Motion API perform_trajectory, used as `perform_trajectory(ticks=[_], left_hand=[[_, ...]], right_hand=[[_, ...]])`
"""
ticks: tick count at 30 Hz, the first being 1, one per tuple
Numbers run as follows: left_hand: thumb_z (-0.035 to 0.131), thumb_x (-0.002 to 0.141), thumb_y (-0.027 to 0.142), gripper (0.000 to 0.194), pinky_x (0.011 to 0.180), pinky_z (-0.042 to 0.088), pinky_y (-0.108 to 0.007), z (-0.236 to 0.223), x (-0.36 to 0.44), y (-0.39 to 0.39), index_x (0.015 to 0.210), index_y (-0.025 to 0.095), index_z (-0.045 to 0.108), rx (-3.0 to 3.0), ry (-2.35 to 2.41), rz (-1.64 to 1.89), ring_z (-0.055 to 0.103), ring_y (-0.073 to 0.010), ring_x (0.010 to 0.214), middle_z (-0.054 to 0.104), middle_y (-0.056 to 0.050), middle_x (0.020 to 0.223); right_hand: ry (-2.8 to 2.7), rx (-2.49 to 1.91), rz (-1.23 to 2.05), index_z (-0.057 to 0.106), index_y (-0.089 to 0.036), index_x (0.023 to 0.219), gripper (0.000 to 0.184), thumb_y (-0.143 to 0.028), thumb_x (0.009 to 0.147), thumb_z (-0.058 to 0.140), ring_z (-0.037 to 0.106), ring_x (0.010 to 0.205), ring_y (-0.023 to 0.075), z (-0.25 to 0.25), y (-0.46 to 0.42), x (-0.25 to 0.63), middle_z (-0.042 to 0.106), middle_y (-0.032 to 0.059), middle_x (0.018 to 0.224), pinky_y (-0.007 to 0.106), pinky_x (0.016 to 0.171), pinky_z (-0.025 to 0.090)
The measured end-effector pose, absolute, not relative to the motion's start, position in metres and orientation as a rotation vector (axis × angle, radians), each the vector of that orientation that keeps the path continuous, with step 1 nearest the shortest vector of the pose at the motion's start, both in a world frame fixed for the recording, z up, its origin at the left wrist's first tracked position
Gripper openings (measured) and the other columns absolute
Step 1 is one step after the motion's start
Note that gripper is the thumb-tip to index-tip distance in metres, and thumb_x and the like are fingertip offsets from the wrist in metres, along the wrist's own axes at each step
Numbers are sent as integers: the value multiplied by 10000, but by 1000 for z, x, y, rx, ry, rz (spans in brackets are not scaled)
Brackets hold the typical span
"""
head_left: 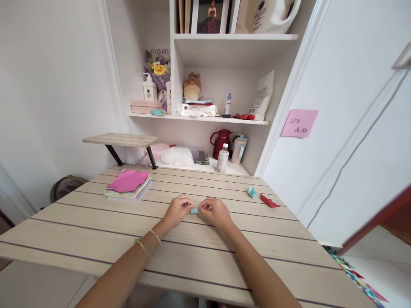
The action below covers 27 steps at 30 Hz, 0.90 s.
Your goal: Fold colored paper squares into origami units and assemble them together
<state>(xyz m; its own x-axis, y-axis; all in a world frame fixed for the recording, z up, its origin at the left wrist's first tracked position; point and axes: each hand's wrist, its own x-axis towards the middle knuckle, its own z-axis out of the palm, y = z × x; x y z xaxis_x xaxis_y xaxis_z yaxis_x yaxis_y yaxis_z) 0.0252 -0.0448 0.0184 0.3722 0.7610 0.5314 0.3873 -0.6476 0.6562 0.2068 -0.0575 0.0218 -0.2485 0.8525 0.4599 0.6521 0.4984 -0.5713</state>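
Between my two hands, just above the middle of the slatted table, is a small folded piece of light blue paper. My left hand pinches its left side between thumb and fingertips. On the other side my right hand pinches it the same way. The fingers cover part of the paper, so its full shape is hidden. Farther right lie a folded light blue paper piece and a red folded paper boat.
A stack of coloured paper, pink on top, lies at the left. Behind it stands a small raised shelf on black legs. A clear bottle, a dark red jug and a pale flask stand at the back.
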Motion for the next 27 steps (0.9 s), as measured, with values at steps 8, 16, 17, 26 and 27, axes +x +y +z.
perform_trajectory(ticks=[8, 16, 17, 26, 27], left_hand=[[513, 783, 283, 187, 637, 407, -253, 25, 25, -50, 715, 187, 658, 2295, 978, 1131, 532, -146, 706, 602, -45, 728], [518, 770, 328, 230, 557, 428, -224, 22, 26, -47, 664, 156, 629, 2089, 952, 1183, 533, -136, 663, 573, -43, 696], [518, 768, 333, 234, 530, 427, -217, 21, 26, -47, 672, 151, 628, 2057, 944, 1184, 526, -128, 637, 567, -43, 701], [562, 728, 346, 226, 434, 435, -178, 15, 30, -45, 714, 128, 620, 1842, 917, 1225, 524, -107, 595, 545, -39, 716], [565, 725, 348, 225, 428, 432, -176, 14, 30, -45, 718, 128, 617, 1827, 920, 1225, 524, -104, 590, 546, -37, 719]], right_hand=[[-2038, -1279, 277, 693, -260, 716, 132, -314, 725, 573, 580, 637, 142, 24, -59, 206, 674, 7, 744, 230, 598, 402], [-1989, -1227, 413, 685, -242, 715, 167, -358, 739, 567, 585, 625, 139, 19, -54, 208, 673, 10, 716, 229, 599, 415], [-1983, -1225, 416, 685, -240, 715, 169, -361, 737, 568, 585, 626, 140, 19, -54, 208, 673, 9, 713, 231, 601, 416], [-1922, -1225, 457, 685, -224, 714, 185, -364, 723, 565, 584, 624, 147, 19, -54, 205, 678, 13, 713, 237, 592, 425], [-1913, -1218, 467, 685, -223, 717, 184, -362, 722, 564, 585, 626, 148, 18, -54, 204, 679, 12, 714, 237, 592, 427]])
